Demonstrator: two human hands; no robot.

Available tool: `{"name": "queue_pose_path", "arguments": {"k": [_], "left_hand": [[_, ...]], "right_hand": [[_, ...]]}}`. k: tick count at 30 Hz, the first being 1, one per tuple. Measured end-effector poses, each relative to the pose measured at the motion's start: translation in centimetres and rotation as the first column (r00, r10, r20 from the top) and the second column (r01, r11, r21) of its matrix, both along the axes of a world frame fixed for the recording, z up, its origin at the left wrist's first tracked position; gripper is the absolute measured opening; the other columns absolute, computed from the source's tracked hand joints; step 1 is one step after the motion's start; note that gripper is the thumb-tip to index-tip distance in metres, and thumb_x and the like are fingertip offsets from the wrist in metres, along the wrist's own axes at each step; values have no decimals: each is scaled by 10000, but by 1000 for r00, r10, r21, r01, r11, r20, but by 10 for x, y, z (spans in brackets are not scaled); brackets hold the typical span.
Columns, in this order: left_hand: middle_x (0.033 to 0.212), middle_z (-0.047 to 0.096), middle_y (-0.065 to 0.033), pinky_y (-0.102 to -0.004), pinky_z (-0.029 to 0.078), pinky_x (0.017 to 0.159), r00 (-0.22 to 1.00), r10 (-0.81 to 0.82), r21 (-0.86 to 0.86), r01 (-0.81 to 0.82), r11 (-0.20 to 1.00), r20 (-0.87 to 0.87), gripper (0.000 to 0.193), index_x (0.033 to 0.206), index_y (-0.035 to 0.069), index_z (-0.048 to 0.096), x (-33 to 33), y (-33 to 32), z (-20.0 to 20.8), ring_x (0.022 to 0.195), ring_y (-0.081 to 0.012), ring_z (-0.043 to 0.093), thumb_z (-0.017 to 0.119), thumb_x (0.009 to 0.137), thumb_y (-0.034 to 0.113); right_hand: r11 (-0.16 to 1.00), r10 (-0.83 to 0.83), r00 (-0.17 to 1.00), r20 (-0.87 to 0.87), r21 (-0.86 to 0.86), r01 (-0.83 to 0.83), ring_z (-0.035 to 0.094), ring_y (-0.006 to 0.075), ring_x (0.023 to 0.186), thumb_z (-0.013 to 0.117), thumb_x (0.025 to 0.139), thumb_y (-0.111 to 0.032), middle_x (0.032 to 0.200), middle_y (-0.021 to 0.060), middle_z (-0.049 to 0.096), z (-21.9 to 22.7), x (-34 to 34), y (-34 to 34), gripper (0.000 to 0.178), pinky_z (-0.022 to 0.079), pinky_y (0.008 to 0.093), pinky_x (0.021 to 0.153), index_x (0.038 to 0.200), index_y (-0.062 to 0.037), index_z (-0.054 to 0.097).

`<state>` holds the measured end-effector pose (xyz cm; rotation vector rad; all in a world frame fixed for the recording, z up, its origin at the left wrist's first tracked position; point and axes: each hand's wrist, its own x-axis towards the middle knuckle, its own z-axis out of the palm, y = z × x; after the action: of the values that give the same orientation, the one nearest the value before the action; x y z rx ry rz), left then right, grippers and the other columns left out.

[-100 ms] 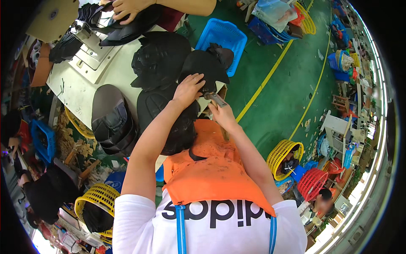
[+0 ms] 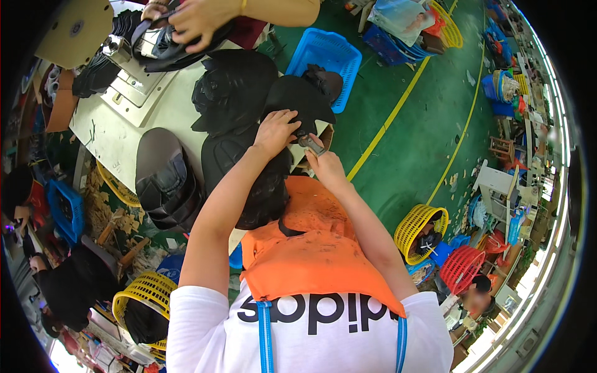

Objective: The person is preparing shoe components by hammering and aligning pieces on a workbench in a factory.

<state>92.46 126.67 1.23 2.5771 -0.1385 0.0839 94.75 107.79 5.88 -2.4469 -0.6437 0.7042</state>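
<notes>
My left hand (image 2: 275,132) presses with bent fingers on a black shoe piece (image 2: 303,99) at the table's right corner, its thumb side close to the tool. My right hand (image 2: 327,166) is wrapped round a hammer-like tool (image 2: 313,145) with a grey metal head, which meets the piece's near edge. Most of the tool's handle is hidden by the hand. Under my left forearm lies a stack of black shoe uppers (image 2: 233,168). Beyond it sits another black pile (image 2: 235,87). To the left are stacked dark shoe pieces (image 2: 166,177).
A co-worker's hand (image 2: 202,23) handles black pieces by a sewing machine (image 2: 127,81) on the pale table (image 2: 102,130). Past the table's right corner stands a blue basket (image 2: 348,59). Yellow baskets (image 2: 404,233) and a red basket (image 2: 461,270) stand on the green floor (image 2: 398,149).
The metal tool in my right hand has tilted slightly. My left hand keeps its place. The co-worker's hand and the black piece there have shifted.
</notes>
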Motion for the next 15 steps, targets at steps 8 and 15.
{"name": "queue_pose_path", "arguments": {"k": [8, 15], "left_hand": [[1223, 556, -38, -392, 370, 1010, 997, -62, -42, 61, 997, -35, 403, 1106, 170, 666, 4, 5, -13, 1185, -243, 465, 731, 709, 181], [1180, 566, -95, -416, 414, 985, 793, -537, -61, 575, 816, 288, 307, 1058, 92, 648, -16, 57, 39, 1160, -276, 502, 678, 753, 118]], "right_hand": [[997, 65, 985, 157, 35, -71, 603, 389, 631, 519, 922, -238, 683, 194, 608, -5, 9, -4, 297, 487, 468, 550, 1152, -52, 536], [885, 284, 936, 208, 320, -340, 646, 348, 797, 528, 907, -220, 847, 199, 655, -21, 55, -31, 336, 522, 451, 674, 1205, -66, 528]]}}
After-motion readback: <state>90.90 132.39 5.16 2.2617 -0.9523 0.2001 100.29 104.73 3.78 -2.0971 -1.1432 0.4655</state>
